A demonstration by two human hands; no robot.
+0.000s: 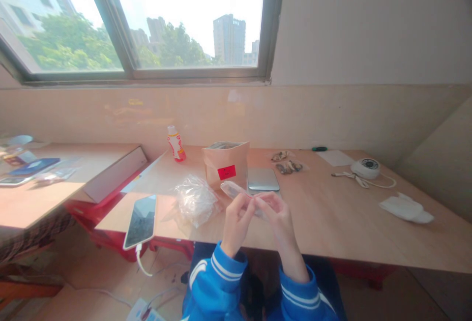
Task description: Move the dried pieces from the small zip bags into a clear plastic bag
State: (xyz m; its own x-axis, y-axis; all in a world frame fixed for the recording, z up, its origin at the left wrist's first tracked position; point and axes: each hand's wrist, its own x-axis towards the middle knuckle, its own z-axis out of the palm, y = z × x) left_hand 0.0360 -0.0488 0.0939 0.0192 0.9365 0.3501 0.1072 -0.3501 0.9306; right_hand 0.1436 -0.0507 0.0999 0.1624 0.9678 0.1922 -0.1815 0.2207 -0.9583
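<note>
Over the table's front edge, my left hand [238,215] and my right hand [275,210] meet, fingers closed in a pinch on a small clear plastic bag [230,189]. A thin red line shows on the bag beside my fingertips; the fingers hide most of its middle. Just beyond stands an open brown paper pouch [212,163] with a red label [226,172]. To its right lies a flat silver scale-like device [263,180]. A heap of clear plastic bags [196,200] rests left of my hands.
Two small packs of dark dried pieces [289,166] lie behind the device. At right are a white dome camera [365,168] with its cable and a white crumpled wrapping [405,208]. A plugged-in phone [140,222] overhangs the left edge; a bottle [176,145] stands behind.
</note>
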